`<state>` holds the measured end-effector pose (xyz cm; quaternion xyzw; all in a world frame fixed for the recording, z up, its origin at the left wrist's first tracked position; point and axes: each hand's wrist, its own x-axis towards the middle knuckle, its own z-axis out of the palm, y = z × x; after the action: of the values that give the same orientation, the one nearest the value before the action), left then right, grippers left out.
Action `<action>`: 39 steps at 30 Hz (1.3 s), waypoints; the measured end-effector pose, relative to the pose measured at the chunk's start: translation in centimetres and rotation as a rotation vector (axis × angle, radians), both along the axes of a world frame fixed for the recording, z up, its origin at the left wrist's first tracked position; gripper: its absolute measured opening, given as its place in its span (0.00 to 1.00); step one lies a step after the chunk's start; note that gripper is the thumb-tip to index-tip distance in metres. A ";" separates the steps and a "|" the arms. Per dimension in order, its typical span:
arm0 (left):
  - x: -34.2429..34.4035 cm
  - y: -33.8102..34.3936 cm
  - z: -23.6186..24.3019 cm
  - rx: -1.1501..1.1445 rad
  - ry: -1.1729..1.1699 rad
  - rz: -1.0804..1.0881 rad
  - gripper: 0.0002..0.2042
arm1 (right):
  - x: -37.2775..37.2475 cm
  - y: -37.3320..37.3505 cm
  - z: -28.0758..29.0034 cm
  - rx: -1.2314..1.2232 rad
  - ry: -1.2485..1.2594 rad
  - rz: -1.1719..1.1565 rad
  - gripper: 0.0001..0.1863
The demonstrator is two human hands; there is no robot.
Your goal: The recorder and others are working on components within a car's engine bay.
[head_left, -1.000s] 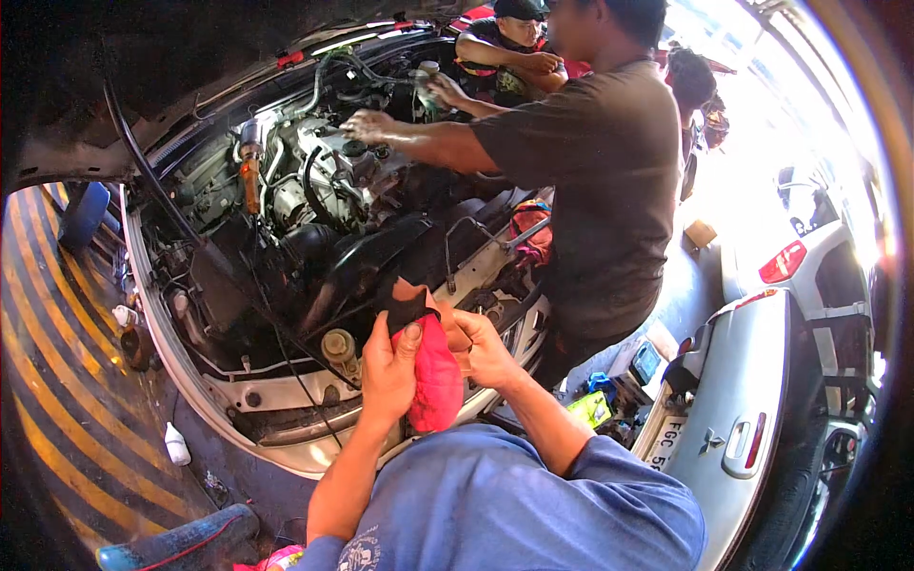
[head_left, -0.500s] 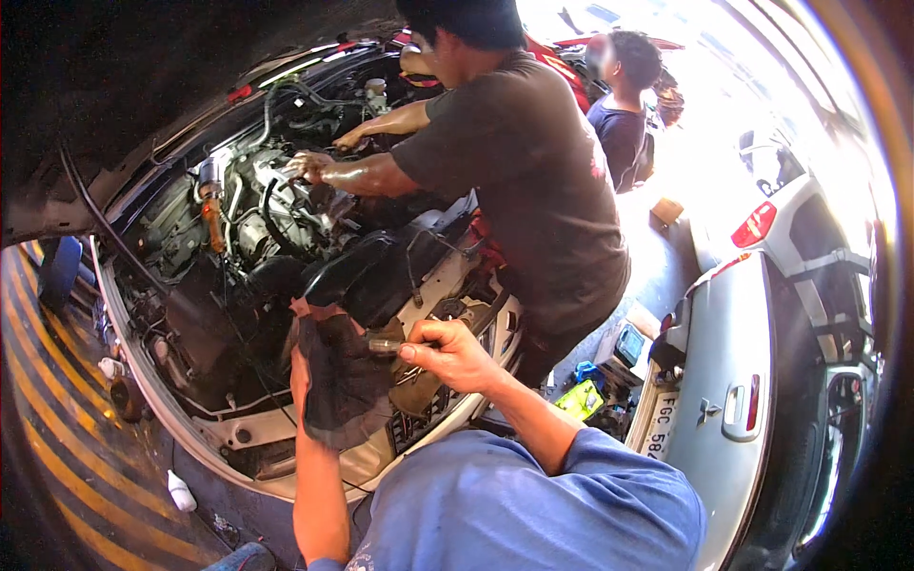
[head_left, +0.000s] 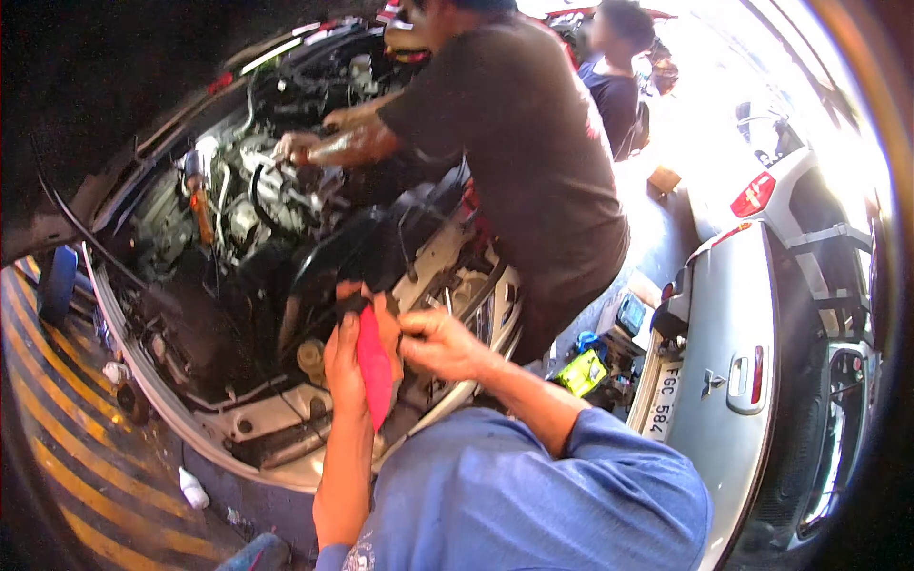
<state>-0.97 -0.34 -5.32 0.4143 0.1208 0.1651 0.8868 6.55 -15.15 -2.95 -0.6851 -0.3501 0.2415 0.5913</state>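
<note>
The bright red cloth rag [head_left: 373, 366] shows its red face again; the left hand [head_left: 345, 357] grips it upright while the right hand [head_left: 440, 341] pinches its top edge, apparently wiping fingers above the open engine bay [head_left: 238, 238].

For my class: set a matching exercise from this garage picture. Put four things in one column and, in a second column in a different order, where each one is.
Things
1. red cloth
2. silver car
3. yellow-striped floor
4. co-worker's hand

Places
A. lower left, beside the open engine bay
B. deep over the engine, at the top of the bay
C. between the left hand and right hand
D. right of the picture, rear end toward the bay

Pairs: 1-C, 2-D, 3-A, 4-B
</note>
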 end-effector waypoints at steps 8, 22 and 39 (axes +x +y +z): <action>1.3 1.8 -0.5 0.020 0.216 0.062 0.20 | 1.1 -4.0 -0.8 0.020 0.134 -0.228 0.17; -11.9 4.7 -2.2 0.096 0.100 0.243 0.19 | 3.9 -3.1 -7.1 -0.047 -0.629 -0.491 0.15; -9.8 2.4 -12.4 1.049 0.610 -0.024 0.22 | 10.6 1.1 -13.6 -0.176 -1.076 -0.278 0.19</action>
<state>-10.79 2.04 -17.72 0.8260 0.2674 0.0664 0.4917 17.12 -14.06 -16.58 -0.7982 -0.4874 -0.1937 0.2964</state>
